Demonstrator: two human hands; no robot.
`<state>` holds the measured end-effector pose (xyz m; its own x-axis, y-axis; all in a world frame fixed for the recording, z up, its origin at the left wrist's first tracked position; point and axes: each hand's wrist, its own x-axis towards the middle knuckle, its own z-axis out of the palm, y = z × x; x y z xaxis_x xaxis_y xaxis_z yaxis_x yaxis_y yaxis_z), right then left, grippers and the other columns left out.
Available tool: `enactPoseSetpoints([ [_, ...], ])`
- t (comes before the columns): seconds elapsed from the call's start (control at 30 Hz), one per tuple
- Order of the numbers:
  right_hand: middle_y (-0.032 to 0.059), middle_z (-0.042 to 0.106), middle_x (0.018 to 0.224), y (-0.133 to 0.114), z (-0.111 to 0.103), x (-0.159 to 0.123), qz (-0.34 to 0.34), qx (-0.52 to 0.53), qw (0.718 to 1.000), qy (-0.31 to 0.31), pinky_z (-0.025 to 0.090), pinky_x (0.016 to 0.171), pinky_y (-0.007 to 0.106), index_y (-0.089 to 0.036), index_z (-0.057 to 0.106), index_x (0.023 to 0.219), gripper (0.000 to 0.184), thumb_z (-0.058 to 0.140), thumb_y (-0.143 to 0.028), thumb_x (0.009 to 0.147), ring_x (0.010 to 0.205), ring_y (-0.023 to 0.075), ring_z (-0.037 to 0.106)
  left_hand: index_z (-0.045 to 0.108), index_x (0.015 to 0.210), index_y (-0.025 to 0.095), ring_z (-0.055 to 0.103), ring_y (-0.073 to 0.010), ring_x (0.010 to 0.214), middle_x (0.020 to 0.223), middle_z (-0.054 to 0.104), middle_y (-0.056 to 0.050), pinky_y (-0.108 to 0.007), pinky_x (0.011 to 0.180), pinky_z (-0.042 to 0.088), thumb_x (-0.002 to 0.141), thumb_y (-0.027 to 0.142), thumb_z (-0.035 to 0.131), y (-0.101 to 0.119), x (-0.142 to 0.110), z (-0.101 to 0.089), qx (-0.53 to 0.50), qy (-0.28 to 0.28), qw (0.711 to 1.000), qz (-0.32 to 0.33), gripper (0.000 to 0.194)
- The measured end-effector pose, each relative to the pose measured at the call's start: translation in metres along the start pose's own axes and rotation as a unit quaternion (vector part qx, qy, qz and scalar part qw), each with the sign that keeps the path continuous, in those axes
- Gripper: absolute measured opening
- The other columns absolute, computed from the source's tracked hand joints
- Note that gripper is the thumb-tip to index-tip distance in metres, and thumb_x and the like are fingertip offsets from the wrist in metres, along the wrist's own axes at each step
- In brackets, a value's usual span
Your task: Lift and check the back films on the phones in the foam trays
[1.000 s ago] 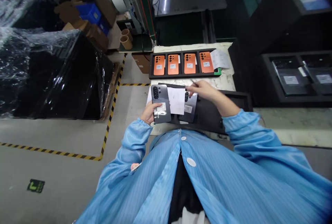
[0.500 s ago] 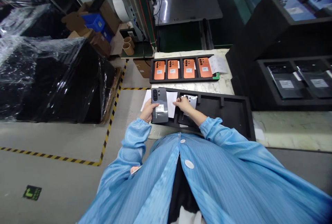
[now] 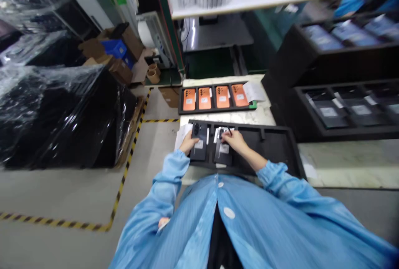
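While the left hand (image 3: 188,143) touches it, the phone (image 3: 199,146) points cameras-forward.

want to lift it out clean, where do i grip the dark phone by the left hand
Likely by its two long edges, coming straight down from above. The dark phone lies flat and back up in the black tray, its length pointing away from you, so the edges are the narrow span, and this avoids the camera cluster at the far end and the white label.

A dark grey smartphone (image 3: 199,146), back up, camera lenses at top, white label, in a black foam tray (image 3: 274,146), a matching smartphone (image 3: 223,154) just beside it
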<state>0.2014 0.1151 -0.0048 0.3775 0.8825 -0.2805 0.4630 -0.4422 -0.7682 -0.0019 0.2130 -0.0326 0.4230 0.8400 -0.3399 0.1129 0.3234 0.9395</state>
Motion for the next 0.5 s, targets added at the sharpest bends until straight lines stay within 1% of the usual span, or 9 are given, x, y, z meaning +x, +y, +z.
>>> enactPoseSetpoints([
  [0.07, 0.0068, 0.067, 0.07, 0.012, -0.024, -0.018, -0.008, 0.006, 0.999, 0.039, 0.046, 0.072, 0.025, -0.011, 0.061, 0.075, 0.02, 0.049, -0.025, 0.08, 0.072, 0.0156, 0.063, 0.057, 0.112, 0.014, 0.052, -0.0258, 0.118, 0.116, 0.061, -0.009, -0.04, 0.108, 0.034, 0.054, 0.004, 0.06, 0.002, -0.012, 0.007, 0.024, -0.003, 0.999, 0.04, 0.059],
  [0.17, 0.0063, 0.067, 0.064, 0.03, -0.057, -0.044, -0.027, 0.008, 0.994, 0.104, 0.046, 0.066, 0.025, -0.011, 0.061, 0.078, 0.026, 0.046, -0.033, 0.079, 0.064, 0.0162, 0.063, 0.051, 0.124, 0.014, 0.03, -0.0358, 0.136, 0.138, 0.044, -0.016, -0.048, 0.116, 0.015, 0.06, 0.018, 0.06, -0.016, -0.026, 0.014, 0.056, 0.017, 0.993, 0.102, 0.065],
  [0.23, 0.0057, 0.066, 0.063, 0.042, -0.079, -0.06, -0.034, -0.003, 0.987, 0.16, 0.046, 0.064, 0.025, -0.013, 0.061, 0.079, 0.03, 0.044, -0.037, 0.08, 0.063, 0.0165, 0.062, 0.048, 0.128, 0.015, 0.02, -0.0353, 0.14, 0.146, 0.034, -0.016, -0.047, 0.118, 0.01, 0.064, 0.021, 0.056, -0.033, -0.025, 0.018, 0.079, 0.031, 0.985, 0.151, 0.065],
  [0.3, 0.0052, 0.066, 0.063, 0.056, -0.1, -0.079, -0.03, -0.022, 0.975, 0.218, 0.045, 0.065, 0.027, -0.014, 0.061, 0.077, 0.033, 0.042, -0.041, 0.08, 0.064, 0.0175, 0.062, 0.054, 0.125, 0.02, 0.022, -0.0322, 0.141, 0.147, 0.034, -0.012, -0.044, 0.118, 0.014, 0.068, 0.023, 0.051, -0.034, -0.023, 0.019, 0.172, 0.058, 0.944, 0.275, 0.057],
  [0.33, 0.0053, 0.065, 0.064, 0.063, -0.111, -0.09, -0.023, -0.034, 0.969, 0.245, 0.044, 0.066, 0.028, -0.015, 0.062, 0.076, 0.035, 0.042, -0.044, 0.079, 0.064, 0.0184, 0.062, 0.057, 0.124, 0.024, 0.024, -0.032, 0.14, 0.147, 0.035, -0.008, -0.044, 0.118, 0.015, 0.07, 0.025, 0.051, -0.023, -0.025, 0.018, 0.198, 0.068, 0.925, 0.317, 0.054],
  [0.37, 0.0056, 0.065, 0.064, 0.071, -0.12, -0.101, -0.013, -0.046, 0.962, 0.271, 0.044, 0.066, 0.03, -0.016, 0.062, 0.075, 0.036, 0.042, -0.046, 0.078, 0.065, 0.0196, 0.062, 0.058, 0.123, 0.029, 0.028, -0.0325, 0.138, 0.147, 0.037, -0.005, -0.045, 0.117, 0.019, 0.072, 0.028, 0.053, -0.003, -0.029, 0.016, 0.202, 0.079, 0.914, 0.343, 0.052],
  [0.43, 0.0067, 0.065, 0.065, 0.088, -0.136, -0.122, 0.013, -0.068, 0.948, 0.312, 0.043, 0.067, 0.033, -0.017, 0.063, 0.073, 0.04, 0.042, -0.051, 0.076, 0.065, 0.0224, 0.061, 0.052, 0.127, 0.043, 0.037, -0.0339, 0.133, 0.144, 0.043, 0.005, -0.049, 0.114, 0.026, 0.071, 0.04, 0.058, 0.059, -0.046, 0.004, 0.152, 0.113, 0.925, 0.329, 0.056],
  [0.47, 0.0072, 0.065, 0.064, 0.096, -0.142, -0.131, 0.026, -0.077, 0.942, 0.326, 0.043, 0.068, 0.035, -0.017, 0.064, 0.074, 0.042, 0.042, -0.054, 0.075, 0.065, 0.0237, 0.061, 0.046, 0.127, 0.053, 0.046, -0.0318, 0.127, 0.14, 0.046, 0.013, -0.047, 0.109, 0.035, 0.071, 0.045, 0.059, 0.096, -0.057, -0.004, 0.102, 0.109, 0.94, 0.307, 0.058],
  [0.5, 0.0076, 0.065, 0.064, 0.103, -0.148, -0.139, 0.038, -0.083, 0.937, 0.337, 0.044, 0.068, 0.036, -0.018, 0.064, 0.074, 0.044, 0.042, -0.055, 0.074, 0.065, 0.0247, 0.061, 0.038, 0.13, 0.059, 0.05, -0.0299, 0.124, 0.139, 0.046, 0.018, -0.045, 0.104, 0.042, 0.074, 0.052, 0.055, 0.133, -0.068, -0.014, 0.053, 0.078, 0.947, 0.308, 0.059],
])
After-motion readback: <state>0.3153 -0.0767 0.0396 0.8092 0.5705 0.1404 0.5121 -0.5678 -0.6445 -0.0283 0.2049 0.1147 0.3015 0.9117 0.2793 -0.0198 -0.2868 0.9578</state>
